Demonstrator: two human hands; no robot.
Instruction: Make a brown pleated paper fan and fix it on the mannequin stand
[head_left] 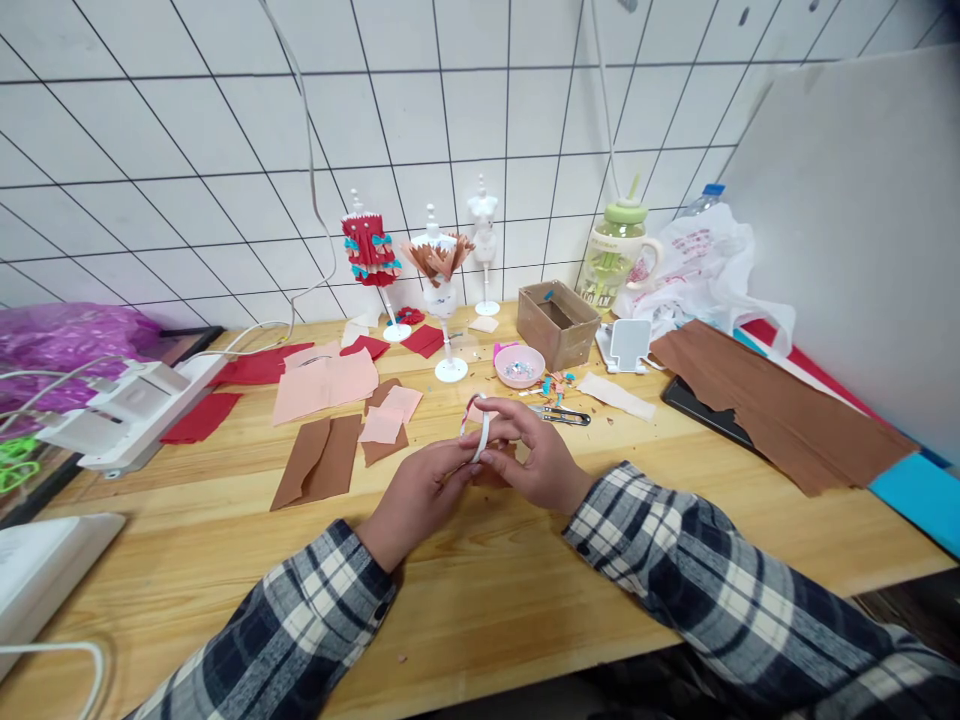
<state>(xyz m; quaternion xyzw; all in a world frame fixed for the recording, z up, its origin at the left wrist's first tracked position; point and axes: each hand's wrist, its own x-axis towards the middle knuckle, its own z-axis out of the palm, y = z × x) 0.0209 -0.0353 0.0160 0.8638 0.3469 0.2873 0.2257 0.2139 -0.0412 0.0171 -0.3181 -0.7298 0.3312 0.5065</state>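
Note:
A narrow white roll of tape [484,425], with some red on its inner side, stands on edge between my two hands above the table. My left hand [421,492] grips its lower left part. From the right, my right hand [538,456] closes on it, fingers over the top and thumb low. The fingers partly hide the roll. Just beyond it stands a small white dress form [444,300] with brown and peach paper points around its chest. Folded brown paper [319,460] and peach squares [384,424] lie left of my hands. Thread snips [564,416] lie just behind my right hand.
Behind are a dress form in a red ruffled dress [370,250], a bare dress form [485,245], a pink bowl of sequins [519,367], a cardboard box [559,325] and a green-lidded bottle [619,255]. Left is a power strip [142,410]; right, brown paper [787,405] over a black phone-like slab.

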